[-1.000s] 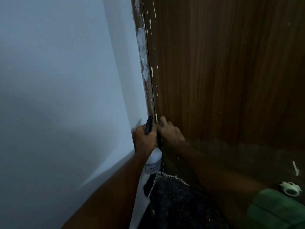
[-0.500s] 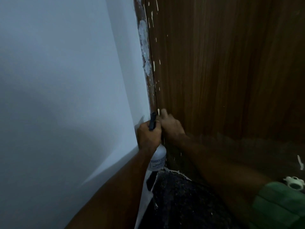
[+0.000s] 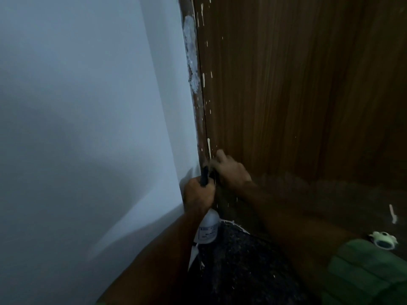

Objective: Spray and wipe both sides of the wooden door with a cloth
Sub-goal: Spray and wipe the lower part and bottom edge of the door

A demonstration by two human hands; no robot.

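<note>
Door [image 3: 297,95] edge meets wall [image 3: 88,106] — left hand [image 3: 198,194] grips spray bottle [image 3: 208,227]; right hand [image 3: 231,168], grip unclear, presses beside it.

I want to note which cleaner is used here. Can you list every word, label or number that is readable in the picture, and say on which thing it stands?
Label on the bottle held by the left hand: blue print, too blurred to read.
Door, wall and round white thing at the lower right: no text visible.
So nothing is readable.
</note>
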